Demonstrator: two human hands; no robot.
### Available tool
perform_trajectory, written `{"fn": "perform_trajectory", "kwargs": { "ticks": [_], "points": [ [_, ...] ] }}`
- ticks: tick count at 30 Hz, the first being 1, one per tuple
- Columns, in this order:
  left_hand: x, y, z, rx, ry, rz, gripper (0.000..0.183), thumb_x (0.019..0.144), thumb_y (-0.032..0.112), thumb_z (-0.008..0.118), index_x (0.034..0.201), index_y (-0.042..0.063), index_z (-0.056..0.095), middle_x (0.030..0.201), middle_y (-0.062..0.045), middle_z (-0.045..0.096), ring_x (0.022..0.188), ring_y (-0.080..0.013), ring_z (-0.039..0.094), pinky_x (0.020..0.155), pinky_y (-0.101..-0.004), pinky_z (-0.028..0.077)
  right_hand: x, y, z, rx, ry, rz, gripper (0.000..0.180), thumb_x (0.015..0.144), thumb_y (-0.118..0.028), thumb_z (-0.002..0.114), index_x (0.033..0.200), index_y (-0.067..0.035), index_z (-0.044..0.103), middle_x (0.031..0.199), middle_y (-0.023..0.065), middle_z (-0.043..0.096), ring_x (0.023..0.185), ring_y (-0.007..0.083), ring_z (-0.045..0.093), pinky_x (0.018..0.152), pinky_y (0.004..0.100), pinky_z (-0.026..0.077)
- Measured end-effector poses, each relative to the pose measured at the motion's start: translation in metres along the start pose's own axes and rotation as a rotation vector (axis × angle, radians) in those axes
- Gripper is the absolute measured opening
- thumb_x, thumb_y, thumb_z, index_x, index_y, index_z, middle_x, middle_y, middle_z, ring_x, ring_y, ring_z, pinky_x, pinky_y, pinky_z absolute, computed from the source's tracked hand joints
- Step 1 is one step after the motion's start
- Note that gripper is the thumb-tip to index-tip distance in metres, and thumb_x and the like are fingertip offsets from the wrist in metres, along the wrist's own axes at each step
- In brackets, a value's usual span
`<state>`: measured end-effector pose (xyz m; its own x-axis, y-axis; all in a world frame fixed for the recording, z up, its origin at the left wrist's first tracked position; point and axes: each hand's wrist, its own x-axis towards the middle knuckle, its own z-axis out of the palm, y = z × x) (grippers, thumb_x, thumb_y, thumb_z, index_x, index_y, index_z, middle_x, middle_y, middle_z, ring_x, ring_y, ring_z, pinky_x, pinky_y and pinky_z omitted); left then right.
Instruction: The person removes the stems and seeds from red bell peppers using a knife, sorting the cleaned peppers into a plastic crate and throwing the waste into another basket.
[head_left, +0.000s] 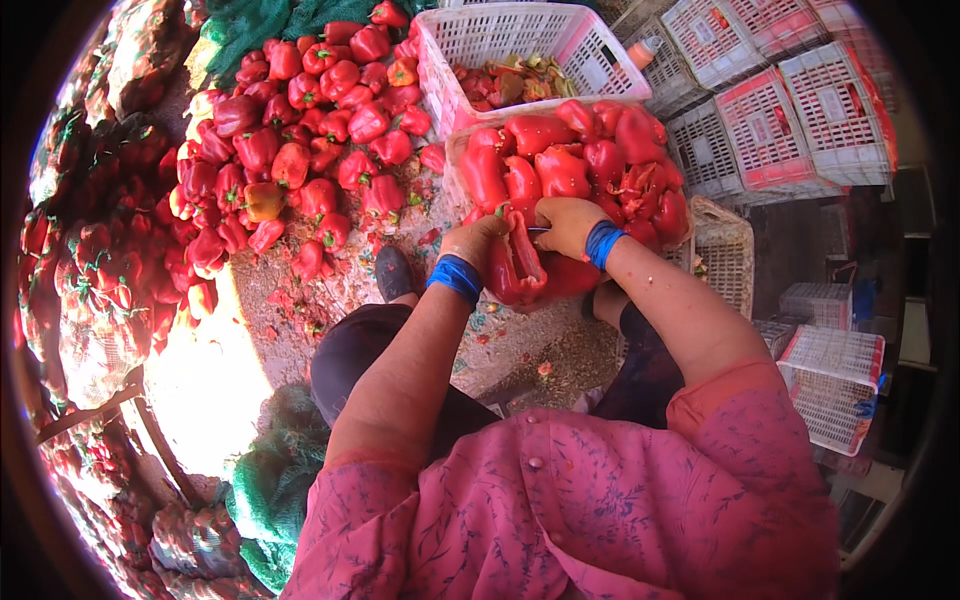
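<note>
My left hand (474, 244), apparently gloved and banded in blue at the wrist, grips a red bell pepper (517, 266) that is cut open, its pale inner wall showing. Close beside it, my right hand (574, 225) has its fingers curled at the pepper's upper end. A thin, pale blade-like edge (537, 229) shows between the two hands; most of that tool is hidden by my right fingers. Both hands are over the near side of a plastic crate (454, 169) heaped with cored red bell peppers (562, 172).
Behind stands a white crate (525, 21) with pepper cores and stems (525, 82). Whole red peppers (300, 135) are piled on the floor to the left, near filled mesh sacks (105, 300). Green netting (270, 480) lies lower left. Stacked crates (765, 112) rise at right.
</note>
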<state>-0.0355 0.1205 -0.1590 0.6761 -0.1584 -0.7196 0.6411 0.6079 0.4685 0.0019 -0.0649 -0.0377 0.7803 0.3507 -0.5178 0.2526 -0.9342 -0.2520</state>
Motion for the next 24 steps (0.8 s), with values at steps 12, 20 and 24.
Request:
{"fn": "perform_trajectory", "kwargs": {
  "ticks": [12,20,24],
  "points": [
    [-0.015,0.005,0.033,0.426,0.201,0.071,0.041,0.074,0.019,0.084,0.104,-0.005,0.07,0.093,-0.013,0.074,0.078,-0.0241,0.072,0.073,-0.0368,0.058,0.025,0.017,0.044,-0.051,0.049,0.087,0.031,0.09,-0.035,0.064,0.106,-0.009,0.07,0.107,0.0181,0.073,0.103,0.0379,0.069,0.088,0.0473,0.054],
    [-0.028,0.005,0.01,-0.481,-0.301,-0.031,0.029,0.097,0.015,0.069,0.123,0.003,0.065,0.12,-0.011,0.071,0.109,-0.03,0.067,0.105,-0.0486,0.052,-0.025,0.026,0.001,0.133,0.266,0.083,0.05,0.087,-0.033,0.074,0.133,-0.014,0.067,0.121,0.0153,0.072,0.113,0.0349,0.067,0.101,0.0418,0.052],
    [-0.076,0.035,0.039,-0.192,-0.222,0.313,0.033,0.091,0.009,0.076,0.122,0.002,0.065,0.112,-0.009,0.073,0.102,-0.0256,0.07,0.096,-0.042,0.056,-0.061,0.009,-0.023,1.176,0.393,0.338,0.037,0.095,-0.04,0.07,0.092,-0.003,0.069,0.066,0.0063,0.063,0.04,0.0154,0.051,0.037,0.0326,0.041]
  ]
}}
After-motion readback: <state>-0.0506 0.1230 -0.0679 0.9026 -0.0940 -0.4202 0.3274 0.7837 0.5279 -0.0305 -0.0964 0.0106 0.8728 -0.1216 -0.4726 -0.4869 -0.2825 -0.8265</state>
